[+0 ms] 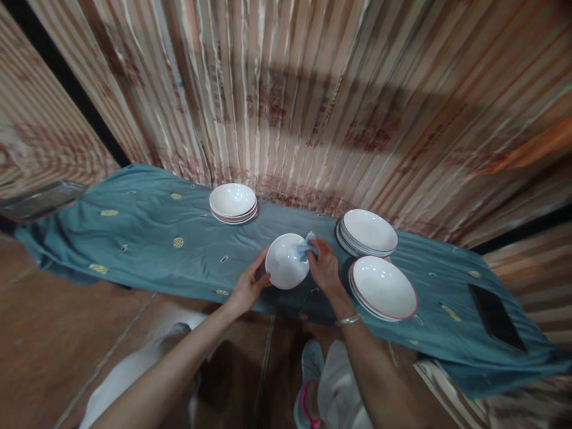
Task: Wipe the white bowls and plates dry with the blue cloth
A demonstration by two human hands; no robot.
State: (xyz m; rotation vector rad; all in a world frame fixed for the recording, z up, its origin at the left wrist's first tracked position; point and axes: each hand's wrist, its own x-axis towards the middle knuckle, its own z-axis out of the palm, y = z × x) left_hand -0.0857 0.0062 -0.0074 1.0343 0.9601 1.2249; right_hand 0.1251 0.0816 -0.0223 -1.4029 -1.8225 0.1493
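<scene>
A white bowl (286,271) is tilted toward me above the cloth-covered table, its inside showing. My left hand (247,288) grips its left rim, thumb at the front and fingers behind. In my right hand (325,266) is a bunched light blue cloth (306,246), pinched and pressed against the bowl's upper right rim. Just right of that hand stand two stacks of white bowls: a rear stack (370,231) with a dark rim and a front stack (384,288) with a pink rim. A smaller bowl stack (233,201) sits behind and left of the held bowl.
A teal patterned cloth (152,238) covers the long table. A black phone-like slab (497,317) lies at the right end. Beyond the left end is a clear tray-like thing (42,199). Striped sheeting (286,107) hangs behind, with dark poles (67,80) at the sides.
</scene>
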